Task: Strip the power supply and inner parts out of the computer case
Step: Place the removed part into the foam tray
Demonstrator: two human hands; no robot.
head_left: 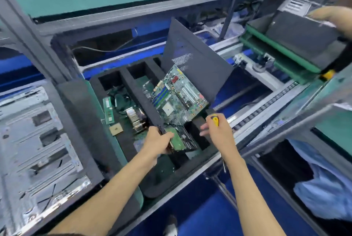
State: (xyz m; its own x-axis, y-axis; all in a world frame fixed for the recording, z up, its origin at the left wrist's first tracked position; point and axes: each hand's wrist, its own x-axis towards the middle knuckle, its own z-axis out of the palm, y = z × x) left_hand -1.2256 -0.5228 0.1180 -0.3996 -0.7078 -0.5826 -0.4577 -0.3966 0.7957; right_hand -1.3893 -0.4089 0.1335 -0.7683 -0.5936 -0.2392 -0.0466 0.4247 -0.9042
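Two hands work over the foam tray [114, 152]. Left hand [158, 140] grips a circuit board [179, 140]; right hand [217, 131] grips a screwdriver [215, 120]. Motherboard [177, 94], at 12 o'clock, leans unsupported; it may slide and crack.

Screwdriver [215, 120] shaft mostly behind the right wrist; case [40, 140] blurred, edge-cropped

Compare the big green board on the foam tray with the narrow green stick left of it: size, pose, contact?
The motherboard is large and squarish; the memory stick is a small narrow strip. The motherboard sits tilted across the foam tray divider; the memory stick lies flat in a compartment. The left hand grips at the motherboard's near edge; nothing touches the memory stick. Both are green circuit boards.
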